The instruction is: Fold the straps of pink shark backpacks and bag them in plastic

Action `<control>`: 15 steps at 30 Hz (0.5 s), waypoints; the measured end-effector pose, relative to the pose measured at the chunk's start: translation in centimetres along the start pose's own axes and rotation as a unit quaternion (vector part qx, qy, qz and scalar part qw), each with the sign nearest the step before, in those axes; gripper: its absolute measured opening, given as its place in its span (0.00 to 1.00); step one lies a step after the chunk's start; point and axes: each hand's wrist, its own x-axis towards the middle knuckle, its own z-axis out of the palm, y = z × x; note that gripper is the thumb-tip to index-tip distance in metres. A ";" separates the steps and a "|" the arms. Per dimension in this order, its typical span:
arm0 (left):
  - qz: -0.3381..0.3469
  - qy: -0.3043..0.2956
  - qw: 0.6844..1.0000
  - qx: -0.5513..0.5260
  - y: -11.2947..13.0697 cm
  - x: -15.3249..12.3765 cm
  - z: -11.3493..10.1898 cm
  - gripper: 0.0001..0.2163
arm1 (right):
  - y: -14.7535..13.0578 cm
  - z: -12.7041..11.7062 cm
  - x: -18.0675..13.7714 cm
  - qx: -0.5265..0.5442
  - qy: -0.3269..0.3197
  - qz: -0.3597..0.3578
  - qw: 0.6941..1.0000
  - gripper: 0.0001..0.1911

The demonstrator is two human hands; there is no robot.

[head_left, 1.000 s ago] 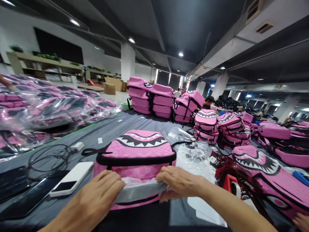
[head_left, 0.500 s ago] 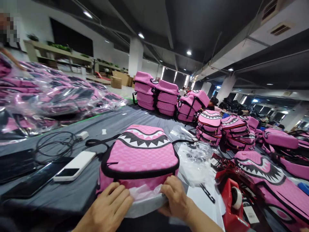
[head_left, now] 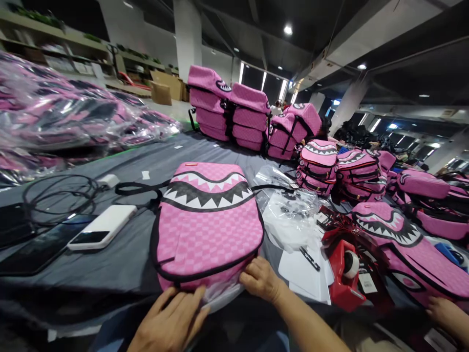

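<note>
Both hands meet at the near end of a pink backpack [head_left: 207, 220] lying flat on the grey tabletop [head_left: 120, 264]. The left hand [head_left: 172, 320] rests with fingers spread on a clear plastic bag [head_left: 222, 296]. The right hand [head_left: 262, 281] pinches that bag's edge. A red tape dispenser [head_left: 342, 278] stands just to the right.

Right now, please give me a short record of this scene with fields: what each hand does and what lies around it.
Left hand: palm down, fingers spread, on the clear plastic bag
Right hand: fingers curled on that bag, at the near edge of the pink backpack
Backpack: flat on the grey table, teeth print up
Left of it: white device
Right of it: red tape dispenser, another person's hand
Behind: stacked pink backpacks
</note>
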 end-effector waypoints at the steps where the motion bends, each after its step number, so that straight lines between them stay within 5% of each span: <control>1: 0.000 0.002 1.000 -0.003 -0.1 0.2 0.0 0.09 | 0.2 -0.7 -0.1 0.038 -0.032 -0.011 0.999 0.06; 4: -0.017 -0.012 0.999 -0.040 -0.7 1.0 -0.1 0.14 | 0.7 -3.5 0.7 0.119 -0.139 0.023 0.983 0.21; 8: -0.059 -0.062 0.993 -0.076 -1.1 1.2 -0.2 0.13 | 1.1 -5.4 3.7 0.145 -0.266 0.116 0.946 0.09; 12: -0.025 -0.084 0.993 -0.076 -1.6 0.0 -0.5 0.12 | 1.3 -5.6 6.2 0.116 -0.382 0.117 0.909 0.11; 15: 0.017 -0.058 0.993 -0.097 -2.3 -1.6 -0.8 0.14 | 1.2 -5.8 7.0 0.064 -0.407 0.077 0.908 0.08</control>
